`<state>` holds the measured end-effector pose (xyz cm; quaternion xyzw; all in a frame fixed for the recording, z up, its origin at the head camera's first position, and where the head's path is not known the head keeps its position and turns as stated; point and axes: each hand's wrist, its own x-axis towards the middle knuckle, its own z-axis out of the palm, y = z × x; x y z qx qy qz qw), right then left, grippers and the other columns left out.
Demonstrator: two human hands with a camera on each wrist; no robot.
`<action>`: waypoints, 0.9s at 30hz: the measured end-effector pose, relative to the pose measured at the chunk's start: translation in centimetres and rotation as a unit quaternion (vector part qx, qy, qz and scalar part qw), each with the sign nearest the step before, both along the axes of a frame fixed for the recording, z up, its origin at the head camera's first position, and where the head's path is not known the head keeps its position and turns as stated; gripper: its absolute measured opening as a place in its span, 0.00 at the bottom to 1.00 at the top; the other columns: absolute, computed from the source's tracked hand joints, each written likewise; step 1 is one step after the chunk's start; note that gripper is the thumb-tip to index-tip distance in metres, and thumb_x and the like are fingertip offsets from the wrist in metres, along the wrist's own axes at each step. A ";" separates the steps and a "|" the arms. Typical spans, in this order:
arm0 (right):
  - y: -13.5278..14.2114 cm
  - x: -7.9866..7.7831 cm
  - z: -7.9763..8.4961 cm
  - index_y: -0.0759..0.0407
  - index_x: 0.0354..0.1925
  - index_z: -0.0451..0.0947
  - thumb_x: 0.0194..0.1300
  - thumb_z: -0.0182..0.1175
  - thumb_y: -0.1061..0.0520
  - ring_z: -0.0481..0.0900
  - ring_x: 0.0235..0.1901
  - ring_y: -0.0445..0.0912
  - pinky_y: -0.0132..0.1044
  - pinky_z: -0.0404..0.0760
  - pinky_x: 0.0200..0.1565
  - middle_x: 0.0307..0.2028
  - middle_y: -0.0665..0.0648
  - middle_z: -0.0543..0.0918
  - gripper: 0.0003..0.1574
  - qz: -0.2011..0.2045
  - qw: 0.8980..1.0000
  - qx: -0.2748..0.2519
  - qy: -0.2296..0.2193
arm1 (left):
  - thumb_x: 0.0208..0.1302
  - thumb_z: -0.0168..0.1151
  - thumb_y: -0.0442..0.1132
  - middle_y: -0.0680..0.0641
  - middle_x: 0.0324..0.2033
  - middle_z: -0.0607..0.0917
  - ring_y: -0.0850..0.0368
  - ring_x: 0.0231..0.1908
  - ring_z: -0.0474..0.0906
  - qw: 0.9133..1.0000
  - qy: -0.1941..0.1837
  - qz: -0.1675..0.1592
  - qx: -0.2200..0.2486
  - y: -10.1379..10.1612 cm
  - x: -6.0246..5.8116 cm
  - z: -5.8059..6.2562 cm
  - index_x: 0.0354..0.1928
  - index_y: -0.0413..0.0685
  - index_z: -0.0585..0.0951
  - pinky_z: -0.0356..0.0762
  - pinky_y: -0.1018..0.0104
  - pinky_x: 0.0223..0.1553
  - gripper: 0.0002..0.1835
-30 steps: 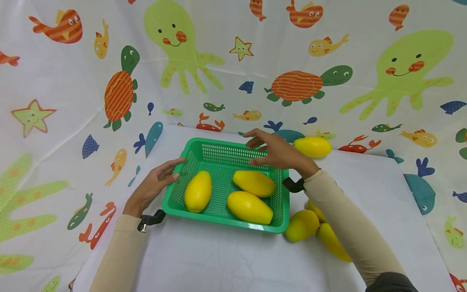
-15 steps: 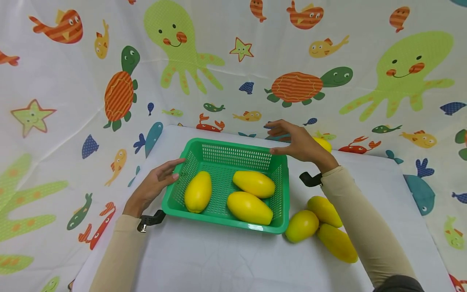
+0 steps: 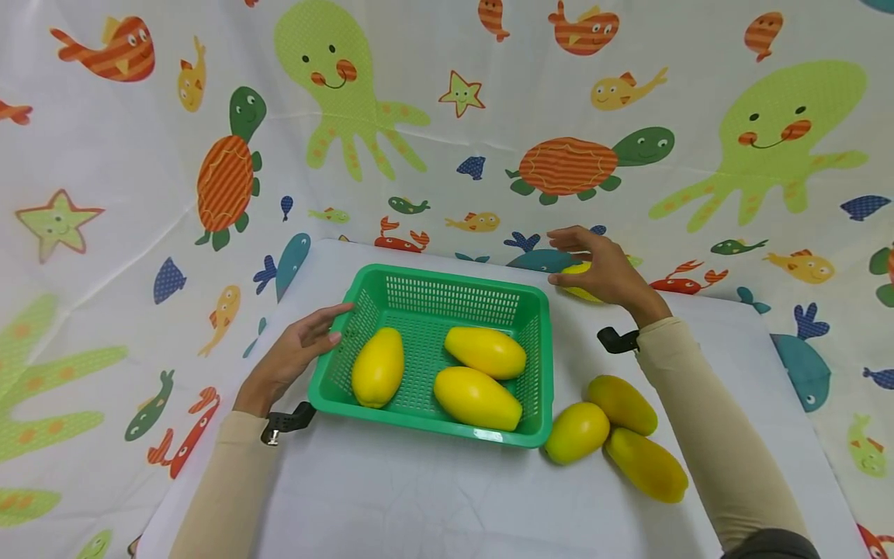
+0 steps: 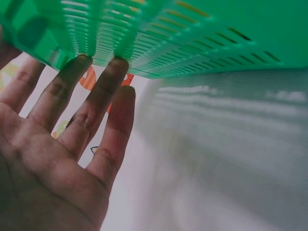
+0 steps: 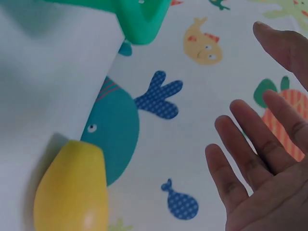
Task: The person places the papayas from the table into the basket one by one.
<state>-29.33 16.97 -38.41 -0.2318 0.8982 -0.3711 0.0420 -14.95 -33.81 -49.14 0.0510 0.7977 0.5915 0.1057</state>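
Note:
A green plastic basket (image 3: pixel 433 432) with slotted walls holds three long yellow fruits, such as the one on the left (image 3: pixel 378 367), which look like mangoes or papayas. My left hand (image 3: pixel 293 349) is at the basket's left side, and in the left wrist view its straight fingertips (image 4: pixel 120 65) are right at the slotted wall. Beyond the basket's back right corner, my right hand (image 3: pixel 604 268) hovers with relaxed, spread fingers and nothing held. In the head view it partly covers another yellow fruit (image 5: pixel 72 192) at the back edge of the table.
Three more yellow fruits, one of them (image 3: pixel 577 432) close to the basket's front right corner, lie together on the white table (image 3: pixel 419 497). A white curtain (image 3: pixel 433 46) printed with sea animals hangs behind and at the left.
My right hand has moved from above the basket's back right part to the right, past its rim, over the fruit at the back. The left hand and basket stay practically in place.

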 end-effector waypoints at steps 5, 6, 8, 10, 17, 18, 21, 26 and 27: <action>1.3 -0.6 -0.4 0.50 0.68 0.68 0.57 0.74 0.52 0.69 0.67 0.57 0.60 0.65 0.70 0.66 0.58 0.74 0.43 -0.025 1.000 0.015 -0.011 | 0.73 0.57 0.47 0.60 0.75 0.62 0.47 0.76 0.55 1.000 0.001 -0.002 0.003 0.1 0.0 0.1 0.72 0.70 0.67 0.46 0.28 0.72 0.27; 1.5 -0.6 -0.4 0.51 0.68 0.68 0.57 0.74 0.52 0.69 0.67 0.57 0.60 0.65 0.71 0.66 0.58 0.74 0.44 -0.027 0.999 0.015 -0.014 | 0.73 0.57 0.47 0.60 0.75 0.62 0.47 0.76 0.55 1.000 0.002 -0.003 0.005 0.0 0.0 0.1 0.72 0.70 0.67 0.46 0.28 0.72 0.27; 2.1 -0.8 -0.6 0.51 0.69 0.68 0.57 0.74 0.51 0.68 0.68 0.57 0.59 0.64 0.71 0.67 0.59 0.74 0.44 -0.033 0.999 0.018 -0.020 | 0.74 0.57 0.46 0.59 0.75 0.62 0.47 0.76 0.55 1.000 0.002 -0.005 0.009 0.0 0.0 0.1 0.72 0.69 0.67 0.47 0.29 0.72 0.27; 2.6 -1.0 -0.8 0.52 0.69 0.68 0.57 0.74 0.50 0.67 0.68 0.58 0.60 0.64 0.71 0.67 0.59 0.73 0.45 -0.039 0.999 0.019 -0.028 | 0.74 0.57 0.46 0.60 0.75 0.62 0.47 0.76 0.54 1.000 0.002 -0.006 0.010 0.0 0.0 0.0 0.72 0.69 0.67 0.46 0.29 0.72 0.27; 4.5 -1.7 -1.6 0.53 0.71 0.65 0.60 0.72 0.49 0.62 0.71 0.59 0.62 0.60 0.72 0.70 0.59 0.69 0.45 -0.071 0.994 0.040 -0.069 | 0.74 0.56 0.47 0.61 0.75 0.61 0.48 0.78 0.49 1.000 0.003 -0.006 0.001 -0.1 -0.1 -0.1 0.72 0.70 0.67 0.43 0.27 0.72 0.27; 4.8 -1.7 -1.7 0.53 0.71 0.65 0.60 0.72 0.49 0.61 0.72 0.60 0.62 0.60 0.72 0.71 0.59 0.69 0.45 -0.075 0.993 0.044 -0.076 | 0.74 0.57 0.48 0.61 0.75 0.61 0.48 0.78 0.48 1.000 0.002 -0.006 -0.001 -0.1 -0.1 -0.1 0.72 0.70 0.67 0.43 0.27 0.72 0.27; 5.3 -1.8 -2.0 0.50 0.72 0.64 0.60 0.72 0.48 0.59 0.72 0.61 0.65 0.60 0.71 0.72 0.59 0.66 0.47 -0.086 0.990 0.055 -0.100 | 0.73 0.57 0.48 0.62 0.75 0.61 0.48 0.78 0.49 1.000 0.001 -0.003 -0.002 -0.1 -0.1 -0.1 0.71 0.71 0.67 0.43 0.27 0.72 0.27; 6.1 -2.0 -2.7 0.47 0.73 0.62 0.60 0.72 0.46 0.55 0.72 0.66 0.72 0.59 0.68 0.75 0.61 0.61 0.48 -0.106 0.984 0.075 -0.122 | 0.73 0.57 0.49 0.62 0.75 0.62 0.49 0.78 0.49 1.000 0.000 -0.001 -0.002 -0.1 -0.1 -0.1 0.71 0.72 0.67 0.43 0.27 0.72 0.26; 6.3 -2.1 -2.9 0.46 0.73 0.62 0.59 0.72 0.45 0.55 0.72 0.66 0.72 0.58 0.68 0.75 0.61 0.60 0.48 -0.110 0.983 0.081 -0.126 | 0.73 0.57 0.49 0.63 0.75 0.62 0.49 0.78 0.49 1.000 -0.001 -0.001 -0.003 -0.1 -0.1 -0.2 0.71 0.72 0.67 0.43 0.27 0.72 0.26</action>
